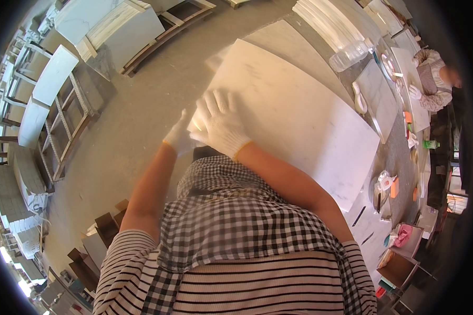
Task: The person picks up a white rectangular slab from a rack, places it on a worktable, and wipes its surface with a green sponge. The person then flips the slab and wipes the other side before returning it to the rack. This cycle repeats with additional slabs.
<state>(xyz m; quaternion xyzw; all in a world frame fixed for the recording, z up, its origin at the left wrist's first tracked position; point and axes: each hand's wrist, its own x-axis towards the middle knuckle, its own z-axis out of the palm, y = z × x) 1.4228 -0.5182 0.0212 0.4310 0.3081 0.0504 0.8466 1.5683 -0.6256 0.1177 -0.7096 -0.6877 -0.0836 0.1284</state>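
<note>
A large pale marble slab [299, 110] with faint grey veining lies in front of me and to my right. My right hand [222, 126], in a white knit glove, rests flat on its near left corner with the fingers spread. Just left of it, my left hand [180, 135], gloved the same way, is at the slab's left edge. One of its fingers points up, stretched out; the others are partly hidden by the edge and my right hand. Neither hand visibly holds a loose thing.
Another slab [286, 44] lies beyond. A clear plastic bottle [350, 55] and a white brush-like tool [359, 98] are at the right. A co-worker [433, 79] in white gloves works there. Stone blocks [110, 31], metal racks [63, 126] and stacked tiles [26, 210] stand left.
</note>
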